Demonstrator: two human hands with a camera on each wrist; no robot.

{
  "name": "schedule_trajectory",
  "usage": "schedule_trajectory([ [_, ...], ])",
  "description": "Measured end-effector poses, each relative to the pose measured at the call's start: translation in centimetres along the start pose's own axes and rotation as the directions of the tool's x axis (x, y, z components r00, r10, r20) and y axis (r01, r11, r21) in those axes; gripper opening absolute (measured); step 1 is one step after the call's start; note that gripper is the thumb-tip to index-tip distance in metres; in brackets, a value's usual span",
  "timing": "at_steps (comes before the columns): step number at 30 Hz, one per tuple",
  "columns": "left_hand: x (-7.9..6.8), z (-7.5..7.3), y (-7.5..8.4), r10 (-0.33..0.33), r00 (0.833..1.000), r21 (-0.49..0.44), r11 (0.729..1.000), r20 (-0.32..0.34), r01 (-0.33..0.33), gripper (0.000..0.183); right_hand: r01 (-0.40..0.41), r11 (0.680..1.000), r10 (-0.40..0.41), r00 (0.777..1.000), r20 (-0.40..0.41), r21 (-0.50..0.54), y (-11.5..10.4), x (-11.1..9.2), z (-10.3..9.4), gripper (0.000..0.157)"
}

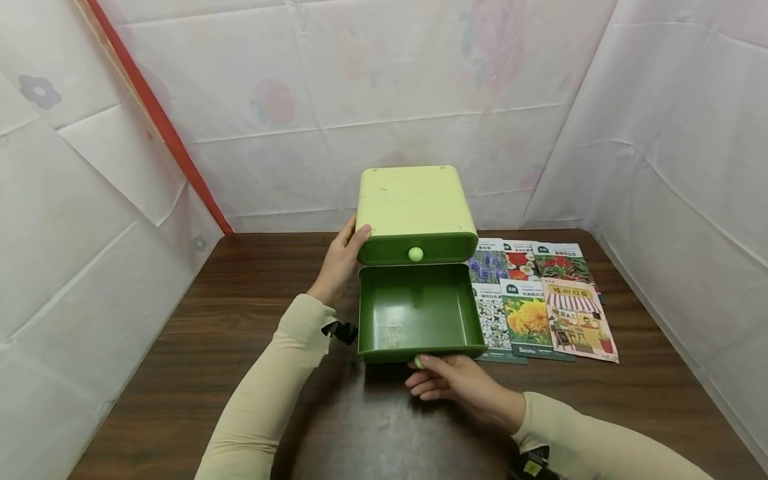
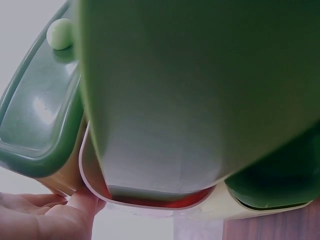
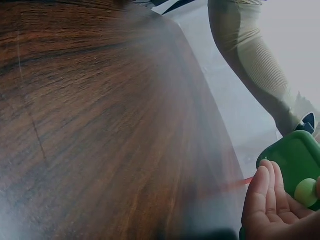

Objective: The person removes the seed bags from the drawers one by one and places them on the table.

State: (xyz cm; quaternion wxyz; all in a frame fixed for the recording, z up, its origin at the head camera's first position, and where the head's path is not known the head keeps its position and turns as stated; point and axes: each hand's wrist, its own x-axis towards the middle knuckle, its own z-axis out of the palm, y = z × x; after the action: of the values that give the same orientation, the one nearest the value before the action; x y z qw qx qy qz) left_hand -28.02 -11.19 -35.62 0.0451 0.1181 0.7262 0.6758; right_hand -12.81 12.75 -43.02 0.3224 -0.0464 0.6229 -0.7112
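Observation:
A small drawer cabinet (image 1: 417, 200) with a pale yellow-green shell stands at the middle of the table. Its top drawer (image 1: 384, 249) is closed, with a round light-green knob (image 1: 415, 254). Below that, a dark green drawer (image 1: 414, 307) is pulled far out toward me, and nothing lies inside it. My right hand (image 1: 465, 385) pinches this drawer's knob (image 3: 306, 192) between thumb and index finger, the other fingers extended below. Against the cabinet's left side rests my left hand (image 1: 339, 263), fingers along the wall and thumb near the front edge.
Several flower seed packets (image 1: 528, 320) lie on the dark wood table (image 1: 270, 373) right of the cabinet, some overlapping. White sheeting (image 1: 288, 133) encloses the back and both sides. Another dark green drawer front (image 2: 280, 185) shows under the pulled-out one in the left wrist view.

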Motion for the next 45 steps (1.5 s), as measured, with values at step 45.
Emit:
schedule_trajectory([
  [45, 0.0, 0.1, 0.2, -0.011, 1.0, -0.002, 1.0, -0.018, 0.011, 0.077, 0.114, 0.992, -0.101, 0.974, -0.201, 0.051, -5.3, 7.9, -2.8, 0.057],
])
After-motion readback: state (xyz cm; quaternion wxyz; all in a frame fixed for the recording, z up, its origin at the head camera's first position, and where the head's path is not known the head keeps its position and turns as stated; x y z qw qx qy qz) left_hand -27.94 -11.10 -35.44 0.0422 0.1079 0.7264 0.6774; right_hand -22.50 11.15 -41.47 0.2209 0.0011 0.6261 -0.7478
